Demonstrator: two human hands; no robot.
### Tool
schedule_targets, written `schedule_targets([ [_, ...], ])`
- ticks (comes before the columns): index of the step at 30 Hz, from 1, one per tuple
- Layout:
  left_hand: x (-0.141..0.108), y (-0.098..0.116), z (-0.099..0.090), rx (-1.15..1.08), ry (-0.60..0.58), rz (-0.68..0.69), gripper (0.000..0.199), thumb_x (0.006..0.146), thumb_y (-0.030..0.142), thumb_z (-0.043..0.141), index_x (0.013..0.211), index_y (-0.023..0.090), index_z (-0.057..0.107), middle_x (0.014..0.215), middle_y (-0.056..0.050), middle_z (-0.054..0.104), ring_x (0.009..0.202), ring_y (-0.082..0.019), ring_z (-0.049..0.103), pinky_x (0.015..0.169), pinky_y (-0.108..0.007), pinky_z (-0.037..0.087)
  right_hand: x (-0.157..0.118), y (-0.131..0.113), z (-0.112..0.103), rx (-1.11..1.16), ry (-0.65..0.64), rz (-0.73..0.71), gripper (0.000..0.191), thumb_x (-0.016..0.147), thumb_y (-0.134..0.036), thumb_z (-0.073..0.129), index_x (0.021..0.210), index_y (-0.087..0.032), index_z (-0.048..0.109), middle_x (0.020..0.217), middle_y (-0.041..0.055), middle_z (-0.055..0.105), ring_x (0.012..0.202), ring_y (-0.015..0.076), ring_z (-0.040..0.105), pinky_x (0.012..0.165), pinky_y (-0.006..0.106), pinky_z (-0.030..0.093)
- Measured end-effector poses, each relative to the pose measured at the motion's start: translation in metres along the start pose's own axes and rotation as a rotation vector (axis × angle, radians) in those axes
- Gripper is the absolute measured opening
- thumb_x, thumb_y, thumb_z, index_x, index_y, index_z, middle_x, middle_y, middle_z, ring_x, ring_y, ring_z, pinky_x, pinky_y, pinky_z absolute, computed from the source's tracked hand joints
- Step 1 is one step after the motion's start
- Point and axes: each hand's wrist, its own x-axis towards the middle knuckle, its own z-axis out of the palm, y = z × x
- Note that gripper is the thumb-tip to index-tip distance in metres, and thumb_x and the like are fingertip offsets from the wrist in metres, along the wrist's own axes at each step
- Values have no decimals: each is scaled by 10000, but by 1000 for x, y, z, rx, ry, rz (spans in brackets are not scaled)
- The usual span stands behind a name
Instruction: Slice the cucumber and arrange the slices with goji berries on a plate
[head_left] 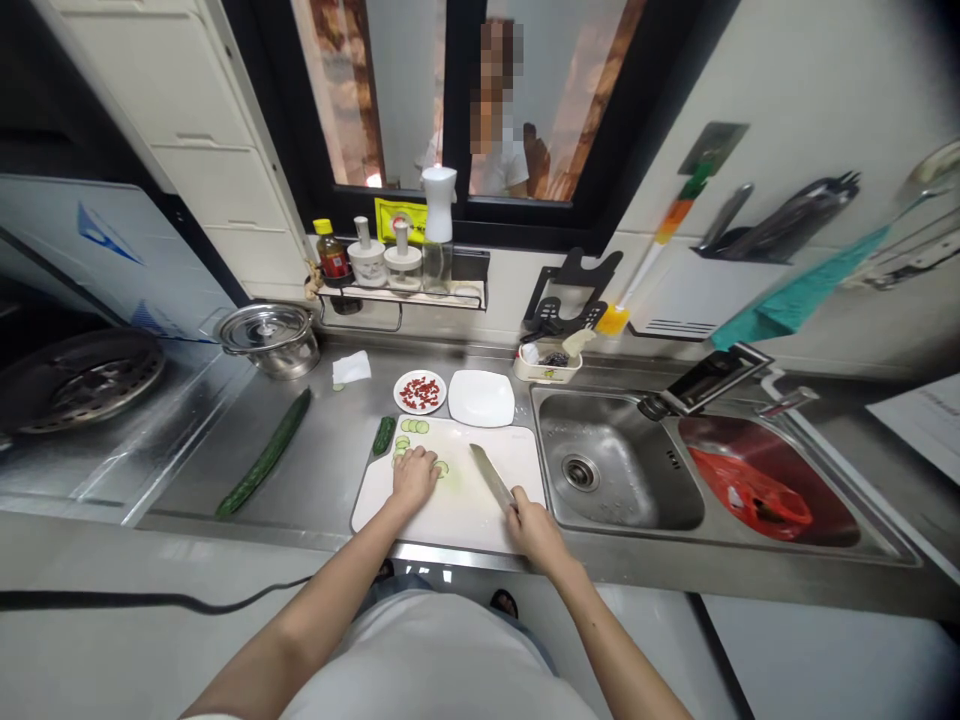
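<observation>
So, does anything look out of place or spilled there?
The red bag lies crumpled in the right basin, an odd spot for it; a white paper lies loose on the counter. No clear spill or damage shows.

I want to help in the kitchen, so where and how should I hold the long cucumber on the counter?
Probably around the middle of the long cucumber, coming from above, with your grip closing across its narrow width. It lies flat and slanted on the counter, both long sides exposed. Because it's long and slim, a middle hold should balance better.
</observation>
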Motion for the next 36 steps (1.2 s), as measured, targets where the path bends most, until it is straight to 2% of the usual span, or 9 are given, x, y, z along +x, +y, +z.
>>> schedule_targets([
  [4, 1, 1, 1, -17, 8, -10, 247, 888, 323, 447, 995, 211, 639, 1031, -84, 594, 1044, -242, 495, 897, -366, 304, 6, 2, 5, 54, 50, 74, 261, 941, -221, 316, 1169, -176, 433, 875, 87, 663, 773, 160, 603, 601, 232, 279],
  [12, 7, 4, 3, -89, -1, -80, 135, 821, 248, 536, 918, 198, 616, 986, -67, 613, 1009, -219, 515, 856, -321, 328, 11, -9, 9, 46, 47, 90, 271, 940, -234, 298, 1162, -177, 444, 911, 105, 658, 809, 175, 614, 622, 244, 319],
  [17, 7, 6, 0, -202, -33, -119, 89, 806, 204, 531, 864, 203, 597, 871, -25, 658, 895, -179, 569, 779, -278, 361, 11, -15, 8, -27, 20, 85, 300, 941, -218, 281, 1203, -163, 417, 909, 123, 661, 820, 194, 626, 645, 264, 354],
  [21, -1, 3, 0, -352, -48, -172, 84, 806, 279, 565, 844, 210, 594, 828, 5, 670, 777, -137, 587, 686, -236, 375, 12, -19, 4, -57, -9, 90, 326, 939, -219, 269, 1226, -153, 409, 907, 137, 665, 846, 214, 636, 655, 278, 378],
  [24, -9, -6, 0, -434, -48, -218, 112, 791, 321, 596, 821, 213, 594, 787, 25, 661, 721, -116, 584, 640, -213, 373, 12, -21, 2, -59, -33, 99, 349, 938, -224, 266, 1252, -143, 395, 928, 142, 664, 873, 213, 634, 673, 279, 389],
  [29, -19, -32, -1, -441, -21, -285, 99, 776, 309, 609, 784, 211, 595, 746, 37, 651, 687, -103, 581, 611, -201, 364, 13, -20, 4, -56, -38, 99, 350, 936, -212, 252, 1246, -141, 399, 917, 138, 666, 863, 202, 634, 668, 273, 387],
  [36, -13, -76, 4, -384, 55, -393, 76, 763, 249, 596, 830, 215, 597, 791, 30, 666, 746, -118, 599, 650, -198, 382, 16, -17, 8, -61, -13, 83, 331, 938, -217, 258, 1225, -149, 410, 907, 136, 666, 835, 208, 637, 650, 279, 380],
])
